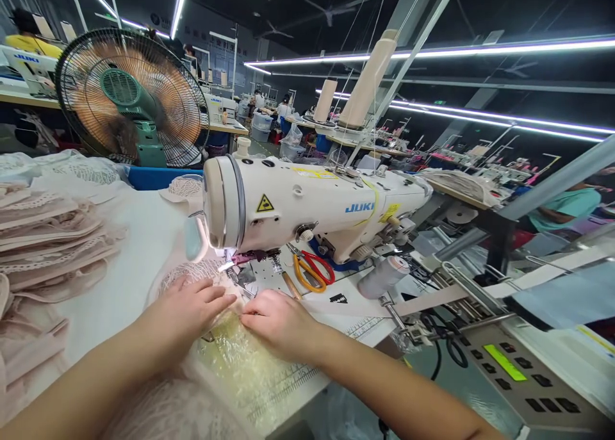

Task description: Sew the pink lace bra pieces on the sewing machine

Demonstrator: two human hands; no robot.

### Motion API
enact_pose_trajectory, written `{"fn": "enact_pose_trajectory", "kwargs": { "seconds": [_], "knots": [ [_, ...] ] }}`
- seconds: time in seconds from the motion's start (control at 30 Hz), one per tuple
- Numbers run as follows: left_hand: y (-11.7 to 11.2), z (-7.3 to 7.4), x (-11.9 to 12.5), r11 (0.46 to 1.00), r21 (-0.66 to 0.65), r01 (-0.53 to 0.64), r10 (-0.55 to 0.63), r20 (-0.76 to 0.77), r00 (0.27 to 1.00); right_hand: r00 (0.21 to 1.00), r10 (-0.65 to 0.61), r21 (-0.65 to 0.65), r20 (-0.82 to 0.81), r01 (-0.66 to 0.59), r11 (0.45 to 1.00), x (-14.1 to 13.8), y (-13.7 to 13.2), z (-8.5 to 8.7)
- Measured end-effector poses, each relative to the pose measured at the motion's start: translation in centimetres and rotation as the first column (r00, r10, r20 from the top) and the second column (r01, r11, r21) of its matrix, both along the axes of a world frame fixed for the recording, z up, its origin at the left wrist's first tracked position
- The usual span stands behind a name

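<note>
A white sewing machine [298,200] reaches across the table, its lit needle area just ahead of my hands. Pale pink lace fabric [202,270] lies under its head and runs down toward my lap. My left hand [192,305] rests flat on this fabric with the fingers stretched toward the needle. Close beside it, my right hand [278,321] is closed, thumb and forefinger pinching the fabric's edge. Part of that edge is hidden by the fingers. Beneath both hands, shiny yellowish plastic film [240,357] covers the table front.
Layered lace pieces [52,235] are piled at left. Red-and-orange-handled scissors [312,270], a grey thread spool [384,277] and a black blade [339,298] lie right of the needle. A large fan [132,100] stands behind; a control panel [509,363] sits at lower right.
</note>
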State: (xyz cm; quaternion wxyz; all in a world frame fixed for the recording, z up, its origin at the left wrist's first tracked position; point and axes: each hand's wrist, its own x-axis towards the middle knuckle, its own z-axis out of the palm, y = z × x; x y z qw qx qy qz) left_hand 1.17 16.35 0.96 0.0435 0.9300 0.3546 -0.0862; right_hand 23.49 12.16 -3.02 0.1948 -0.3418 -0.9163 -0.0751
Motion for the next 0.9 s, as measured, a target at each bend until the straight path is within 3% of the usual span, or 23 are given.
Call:
{"fn": "enact_pose_trajectory", "kwargs": {
  "seconds": [0.3, 0.6, 0.9],
  "knots": [
    [-0.8, -1.1, 0.4, 0.987, 0.14, 0.078, -0.113, 0.264, 0.958, 0.99, -0.077, -0.043, 0.115, 0.082, 0.996, -0.9, -0.3, 0.6],
    [1.1, -1.5, -0.2, 0.976, 0.202, 0.082, -0.114, 0.154, 0.981, 0.95, -0.155, -0.081, 0.272, 0.183, 0.98, -3.0, 0.4, 1.9],
    [2.7, -0.9, -0.3, 0.99, 0.141, -0.01, 0.009, 0.011, 1.0, 0.943, -0.155, -0.12, 0.295, 0.198, 0.973, -3.2, 0.4, 2.1]
  ]
}}
